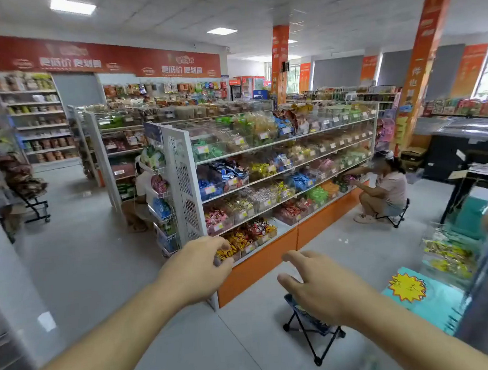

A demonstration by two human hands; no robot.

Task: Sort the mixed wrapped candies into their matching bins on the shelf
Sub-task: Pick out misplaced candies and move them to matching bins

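1. As we face the candy shelf (264, 166), we take it as our landmark: a white four-tier unit on an orange base, each tier lined with clear bins of wrapped candies.
2. Our left hand (196, 270) is stretched toward the shelf's near lower corner. Its fingers are curled loosely, their tips in front of the bottom-tier bin of yellow and orange candies (235, 243). We cannot tell whether they touch the bin or hold a candy.
3. Our right hand (316, 288) hangs in front of the shelf's orange base, spread wide with relaxed fingers, holding nothing.
4. Below the right hand, on the floor in front of the shelf, stands a small folding stool (310, 330) with black legs.
5. Right of the shelf, a clear display case (455, 253) holds yellow-wrapped candies; a yellow starburst tag (407, 287) lies on a teal surface beside it.
6. At the shelf's far end, a crouching person (384, 189) on a low stool reaches into a lower-tier bin.
7. At the shelf's near end panel, wire baskets (160, 196) hold bagged goods; another person (139, 198) sits behind them, mostly hidden.
8. Behind the shelf stand further aisles and two orange pillars (280, 63).
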